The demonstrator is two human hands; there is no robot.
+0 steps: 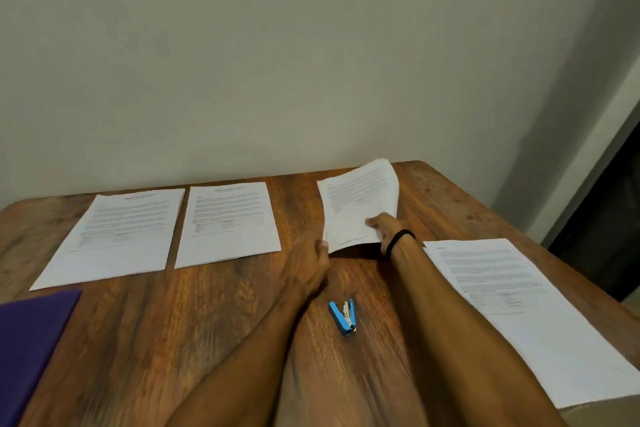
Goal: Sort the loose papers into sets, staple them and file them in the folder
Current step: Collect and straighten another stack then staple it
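Near edge raised and curling: paper set (360,204), far centre-right on wooden table (242,322). Pinched at near right corner by right hand (382,229), thumb on top. Left hand (311,263) blurred at near left corner, grip impossible to tell. Just nearer, blue stapler (343,317), hinged open. Flat: left set (114,236), middle set (228,224), right set (526,305). Purple folder (31,340) at near left.

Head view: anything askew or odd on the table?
The stapler lies splayed open in a V mid-table. The far stack is tilted and curled, gripped by the right hand. The right stack seems to overhang the table edge.
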